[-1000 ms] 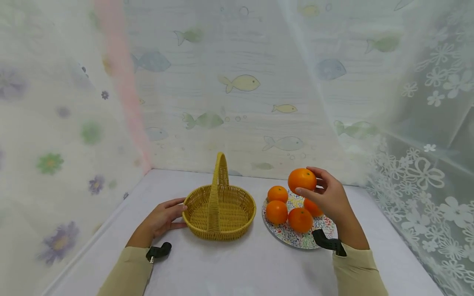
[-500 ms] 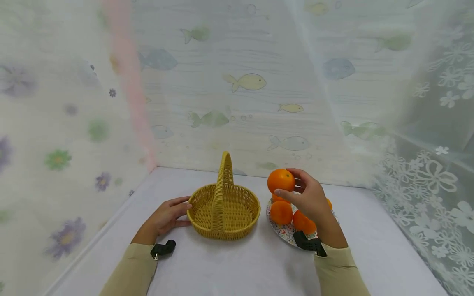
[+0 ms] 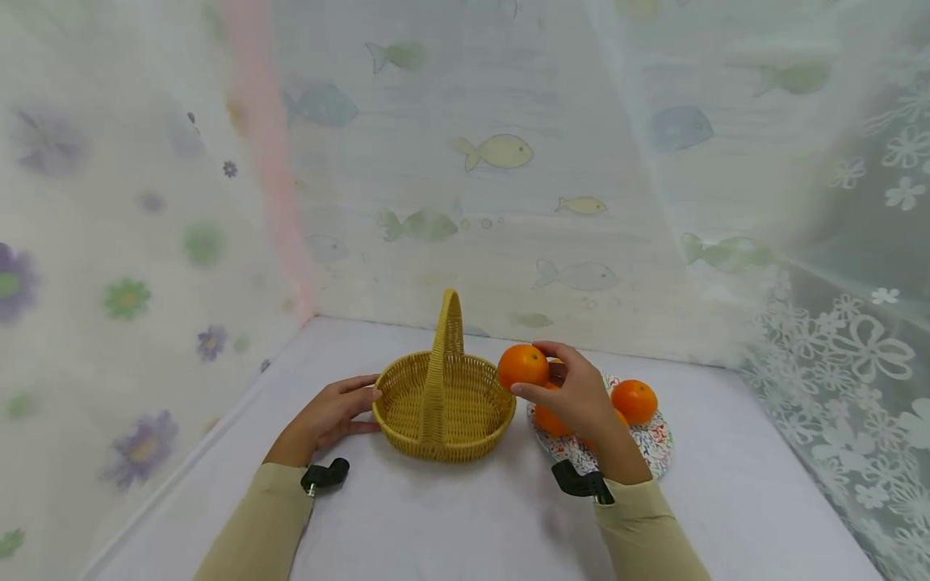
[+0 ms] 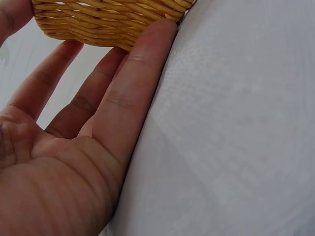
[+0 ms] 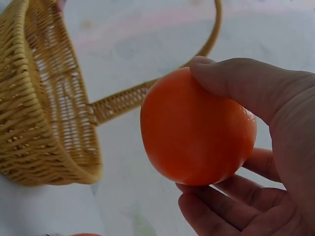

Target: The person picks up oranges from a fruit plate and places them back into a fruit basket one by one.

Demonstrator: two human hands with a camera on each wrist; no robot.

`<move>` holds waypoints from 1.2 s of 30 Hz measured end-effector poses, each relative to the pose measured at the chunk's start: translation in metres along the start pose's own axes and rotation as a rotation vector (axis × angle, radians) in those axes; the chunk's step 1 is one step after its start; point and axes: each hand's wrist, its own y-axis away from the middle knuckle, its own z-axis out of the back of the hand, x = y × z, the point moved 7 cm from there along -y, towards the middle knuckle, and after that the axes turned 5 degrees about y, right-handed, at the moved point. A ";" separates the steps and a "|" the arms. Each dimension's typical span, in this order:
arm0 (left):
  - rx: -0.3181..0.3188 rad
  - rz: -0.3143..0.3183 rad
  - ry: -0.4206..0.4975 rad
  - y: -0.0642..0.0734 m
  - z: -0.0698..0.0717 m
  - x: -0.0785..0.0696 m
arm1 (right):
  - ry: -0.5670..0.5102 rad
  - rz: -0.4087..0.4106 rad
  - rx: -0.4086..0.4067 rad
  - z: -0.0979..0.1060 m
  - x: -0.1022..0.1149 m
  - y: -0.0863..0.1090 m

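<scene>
In the head view, my left hand (image 3: 337,415) holds the left side of a yellow wicker basket (image 3: 407,440) with a tall arched handle. Its thumb lies at the rim, while the other fingers (image 4: 130,88) reach along the outer wall near the table in the left wrist view. My right hand (image 3: 581,395) grips an orange (image 3: 521,367) between thumb and fingers, raised beside the basket's right rim. The right wrist view has this orange (image 5: 197,128) apart from the basket (image 5: 44,113). No fruit shows inside the basket.
A speckled plate (image 3: 657,448) stands right of the basket, partly hidden by my right arm. Several oranges lie on it, one orange (image 3: 634,402) at its right side. A white cloth (image 3: 450,524) covers the table, and patterned curtains (image 3: 465,218) hang behind it.
My right hand has carried the orange leftward from above the plate to the basket's right rim. The left hand stays at the basket. The whole head view has shifted slightly.
</scene>
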 end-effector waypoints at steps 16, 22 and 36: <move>-0.010 0.019 0.002 -0.005 -0.001 -0.005 | 0.139 0.040 0.029 -0.039 -0.002 -0.007; 0.009 0.014 0.003 -0.004 -0.001 -0.002 | 0.202 0.032 0.023 -0.052 -0.004 -0.005; 0.019 0.004 -0.018 -0.005 0.000 -0.001 | 0.316 0.156 0.061 -0.082 -0.010 -0.006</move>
